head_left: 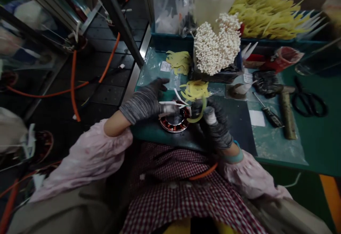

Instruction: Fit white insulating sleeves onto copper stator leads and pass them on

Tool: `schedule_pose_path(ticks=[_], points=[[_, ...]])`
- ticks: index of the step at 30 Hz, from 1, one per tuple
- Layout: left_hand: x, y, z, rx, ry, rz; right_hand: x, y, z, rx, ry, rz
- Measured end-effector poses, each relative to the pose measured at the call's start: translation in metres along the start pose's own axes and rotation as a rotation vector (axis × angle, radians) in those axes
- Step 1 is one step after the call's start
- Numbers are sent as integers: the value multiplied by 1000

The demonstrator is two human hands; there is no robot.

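A round motor stator [174, 124] with copper-red windings lies near the table's front edge, white sleeves [173, 102] sticking out from its top. My left hand [146, 100], in a grey striped glove, is at the stator's upper left; some of its fingers reach out over the white sleeves, and whether they grip one is blurred. My right hand [213, 122], gloved too, is at the stator's right with fingers curled round a yellow-green sleeve [203, 109], which bends down toward the ring. White wrapping covers one of its fingertips.
Yellow sleeves [195, 90] lie behind the stator. Farther back stands a box of white-tipped pieces [215, 45] beside a heap of yellow sleeves [266, 10]. A screwdriver [271, 116], a hammer [288, 115] and black scissors [309, 100] lie at the right. Metal posts [117, 20] rise at the left.
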State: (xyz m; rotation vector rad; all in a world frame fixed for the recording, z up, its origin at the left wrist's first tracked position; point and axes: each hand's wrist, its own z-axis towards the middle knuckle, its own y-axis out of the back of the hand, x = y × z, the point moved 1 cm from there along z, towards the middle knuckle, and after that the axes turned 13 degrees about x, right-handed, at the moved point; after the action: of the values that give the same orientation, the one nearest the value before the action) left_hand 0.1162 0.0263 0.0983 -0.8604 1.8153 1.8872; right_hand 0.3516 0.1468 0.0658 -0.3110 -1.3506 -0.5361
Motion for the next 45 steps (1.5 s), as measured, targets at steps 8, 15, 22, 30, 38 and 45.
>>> schedule_pose_path(ticks=[8,15,22,30,38,45], points=[[46,-36,22,304,20,-220,8,-29,5,334,107,-618],[18,-60,-28,15,33,-696,-16,-72,-35,309,89,-959],[-1,-70,-63,-231,-33,-429,-14,-63,-54,263,190,-827],[5,-73,-69,-236,-11,-353,-18,-63,-50,342,71,-786],[13,-66,-85,-103,-259,-178,-15,-74,-56,280,142,-847],[5,-74,-95,-118,-63,-262,-6,-63,-59,212,354,-881]])
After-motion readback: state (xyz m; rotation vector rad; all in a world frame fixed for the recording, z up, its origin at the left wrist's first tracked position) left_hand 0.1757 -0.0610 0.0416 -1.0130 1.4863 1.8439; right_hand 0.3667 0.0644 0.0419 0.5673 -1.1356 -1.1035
